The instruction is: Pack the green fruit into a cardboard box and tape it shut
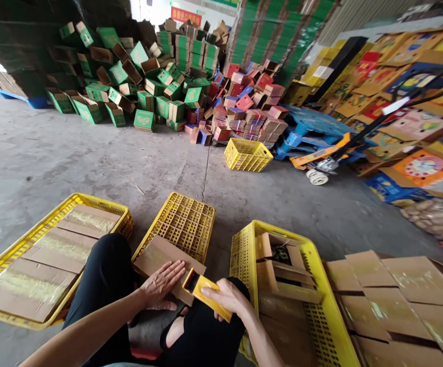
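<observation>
My left hand (pixel 164 283) lies flat, fingers stretched out, on a brown cardboard box (pixel 158 255). This box rests on an upturned yellow plastic crate (pixel 185 224) between my knees. In my right hand (pixel 227 298) is a yellow hand tool (pixel 208 295) with a dark slot at its front end; its exact kind is unclear. The tool's front is over the right edge of the box; whether they touch I cannot tell. To my right, a yellow crate (pixel 240 255) contains cardboard boxes, with an open-flapped carton (pixel 290 288) on top holding something dark.
On my left stands a yellow crate (pixel 75 198) of taped boxes. Taped cartons (pixel 393 300) are stacked at far right. Ahead are another yellow crate (pixel 246 158), a pallet jack (pixel 332 153), blue pallets (pixel 313 125) and a heap of green boxes (pixel 145 120).
</observation>
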`<state>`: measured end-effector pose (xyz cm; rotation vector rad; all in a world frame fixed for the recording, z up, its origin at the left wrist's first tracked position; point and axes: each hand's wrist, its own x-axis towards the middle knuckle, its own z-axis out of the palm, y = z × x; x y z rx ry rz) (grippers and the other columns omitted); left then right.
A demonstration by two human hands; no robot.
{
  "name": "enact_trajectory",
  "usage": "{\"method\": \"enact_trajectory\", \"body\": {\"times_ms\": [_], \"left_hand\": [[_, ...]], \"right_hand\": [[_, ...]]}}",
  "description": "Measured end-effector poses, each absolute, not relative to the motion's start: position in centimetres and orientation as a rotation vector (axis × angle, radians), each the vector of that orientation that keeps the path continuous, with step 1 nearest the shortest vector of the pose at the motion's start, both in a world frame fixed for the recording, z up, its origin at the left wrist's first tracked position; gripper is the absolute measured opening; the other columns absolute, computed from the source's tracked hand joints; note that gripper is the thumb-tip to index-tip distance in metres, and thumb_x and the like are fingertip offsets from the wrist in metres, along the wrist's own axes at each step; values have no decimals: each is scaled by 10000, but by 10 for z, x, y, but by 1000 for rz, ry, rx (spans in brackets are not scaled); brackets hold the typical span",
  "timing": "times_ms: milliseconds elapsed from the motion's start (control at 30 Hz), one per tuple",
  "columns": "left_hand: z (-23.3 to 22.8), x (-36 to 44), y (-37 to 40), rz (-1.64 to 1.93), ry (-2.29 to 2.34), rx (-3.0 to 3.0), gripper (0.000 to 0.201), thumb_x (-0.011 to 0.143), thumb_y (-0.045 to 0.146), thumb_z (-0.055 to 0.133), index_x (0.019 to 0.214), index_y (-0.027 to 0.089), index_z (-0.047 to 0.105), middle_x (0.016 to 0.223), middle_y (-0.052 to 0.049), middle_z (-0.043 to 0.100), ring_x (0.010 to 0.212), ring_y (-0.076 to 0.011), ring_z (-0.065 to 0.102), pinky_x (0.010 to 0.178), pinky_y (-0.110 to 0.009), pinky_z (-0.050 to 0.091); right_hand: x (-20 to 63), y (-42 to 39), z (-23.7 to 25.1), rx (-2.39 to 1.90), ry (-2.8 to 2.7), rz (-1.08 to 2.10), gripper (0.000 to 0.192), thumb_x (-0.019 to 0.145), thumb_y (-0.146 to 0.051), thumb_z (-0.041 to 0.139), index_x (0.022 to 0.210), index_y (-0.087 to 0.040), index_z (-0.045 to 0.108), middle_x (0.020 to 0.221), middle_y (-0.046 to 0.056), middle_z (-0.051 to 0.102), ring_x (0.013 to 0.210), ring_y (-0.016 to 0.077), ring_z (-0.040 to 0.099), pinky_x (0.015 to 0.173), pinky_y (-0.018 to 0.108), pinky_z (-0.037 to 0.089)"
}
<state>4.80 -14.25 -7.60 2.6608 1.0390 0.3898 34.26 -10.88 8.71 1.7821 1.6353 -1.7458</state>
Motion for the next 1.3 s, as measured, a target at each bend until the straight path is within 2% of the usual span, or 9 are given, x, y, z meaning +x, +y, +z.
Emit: {"method": "enact_trajectory", "body": {"times_ms": [200,367,600,833,1067,1300], "left_hand": [[-69,57,-145,409,1032,2675,1200,893,906,408,1704,174,-89,1760,-161,165,1593,-396,271,1294,-528,222],[-75,73,-149,444,891,2730,1190,939,849,416,1683,119,-160,1736,-197,239,1581,-381,308,1276,-505,287],[-80,74,-148,360,886,2728,1254,917,835,491,1672,97,-185,1736,-218,216,1586,-403,285,1271,-515,290],[-78,74,-148,290,893,2746,1215,921,806,504,1686,128,-153,1742,-197,194,1577,-400,312,1265,-507,289],[-72,82,-151,368,926,2734,1197,907,844,483,1705,149,-77,1758,-173,163,1575,-419,305,1273,-530,277],[-72,106,-151,384,748,2761,1190,956,741,521,1674,111,-189,1735,-207,227,1582,-379,310,1268,-516,311]], "right_hand": [[339,-112,92,1804,1607,-1761,433,980,-550,567,742,-191,612,539,20,677,445,144,648,424,181,483],[341,-115,92,1804,1608,-1783,411,978,-530,589,748,-190,594,540,27,679,433,146,637,414,186,481],[344,-117,82,1784,1631,-1805,385,990,-499,556,763,-192,611,535,22,666,486,164,679,439,190,496],[374,-128,94,1829,1570,-1809,356,948,-541,623,836,-204,592,513,7,672,471,171,687,432,177,468],[376,-131,98,1855,1618,-1759,439,899,-618,660,777,-201,596,522,29,681,502,202,711,447,212,509],[373,-134,96,1855,1603,-1720,395,964,-545,574,754,-211,584,570,50,695,543,210,719,465,226,521]]}}
